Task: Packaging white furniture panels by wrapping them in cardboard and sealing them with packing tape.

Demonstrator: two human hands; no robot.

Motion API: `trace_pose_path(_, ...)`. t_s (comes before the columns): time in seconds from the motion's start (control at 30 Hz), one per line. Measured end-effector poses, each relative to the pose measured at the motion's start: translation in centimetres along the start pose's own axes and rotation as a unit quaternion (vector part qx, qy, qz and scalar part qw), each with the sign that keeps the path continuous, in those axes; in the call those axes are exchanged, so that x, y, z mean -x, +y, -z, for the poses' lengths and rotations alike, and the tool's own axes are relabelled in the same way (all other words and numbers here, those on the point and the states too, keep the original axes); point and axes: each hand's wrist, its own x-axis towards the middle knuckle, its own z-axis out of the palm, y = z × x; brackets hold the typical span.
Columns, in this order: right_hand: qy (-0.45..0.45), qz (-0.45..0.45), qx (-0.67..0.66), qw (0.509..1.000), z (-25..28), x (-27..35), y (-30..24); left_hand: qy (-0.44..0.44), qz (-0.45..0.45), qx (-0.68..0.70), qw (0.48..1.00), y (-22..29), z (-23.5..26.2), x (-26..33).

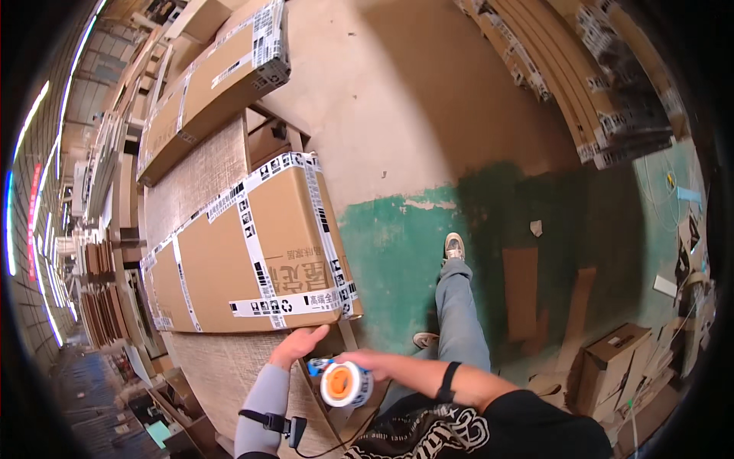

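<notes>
A long brown cardboard box (218,264) lies in front of me on a bench, bound with printed white tape along its edges and in bands across its top. My left hand (300,346) rests against the near edge of this box by its right corner, fingers stretched out; their undersides are hidden. Just to its right, my right hand (368,362) is closed on a tape dispenser (319,367) with blue parts. The roll of white tape (348,389) in it has an orange hub. The dispenser is below the box's near corner.
A second taped carton (206,92) lies farther along the bench, whose woven-looking top (200,172) shows between the boxes. Stacked flat cartons (547,69) stand at the far right. Cardboard strips (521,291) lie on the green floor, with an upright carton (612,356) at the lower right.
</notes>
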Motion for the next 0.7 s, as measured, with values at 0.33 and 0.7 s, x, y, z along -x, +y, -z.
trace_pose_path(0.33,0.020,0.088,0.563,0.821,4.3,19.8,-18.6,0.287,-0.164,0.805,0.493,8.2,-6.0,-2.6)
trace_pose_path(0.7,-0.363,0.043,0.885,0.289,-17.7,13.0,-28.0,0.268,-0.242,0.846,0.393,16.9,-13.8,6.5)
